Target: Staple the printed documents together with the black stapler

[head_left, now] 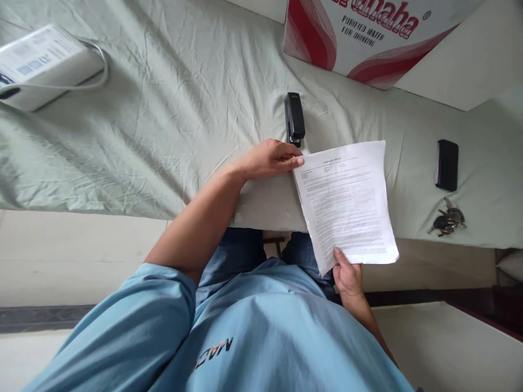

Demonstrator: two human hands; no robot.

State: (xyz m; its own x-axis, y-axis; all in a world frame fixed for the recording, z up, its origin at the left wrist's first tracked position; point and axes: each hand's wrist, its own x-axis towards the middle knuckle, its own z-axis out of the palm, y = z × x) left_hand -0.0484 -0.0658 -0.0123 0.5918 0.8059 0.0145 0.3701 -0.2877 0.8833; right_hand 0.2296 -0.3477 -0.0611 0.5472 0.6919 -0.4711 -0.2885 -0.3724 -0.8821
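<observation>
A stack of printed paper sheets [347, 207] is held at a tilt over the front edge of the cloth-covered surface. My left hand [275, 159] pinches the upper left corner of the sheets between thumb and fingers. At the bottom edge, my right hand [348, 275] grips the stack with its thumb on top; the other fingers are hidden beneath the paper. Just beyond my left hand lies a black stapler [295, 117], apart from the paper.
A red and white water carton [368, 41] stands at the back. To the right lie a black phone-like rectangular object [447, 165] and a bunch of keys [448, 219]. At the far left is a white box [49, 65] with a cable. Pale green cloth [163, 109] covers the surface.
</observation>
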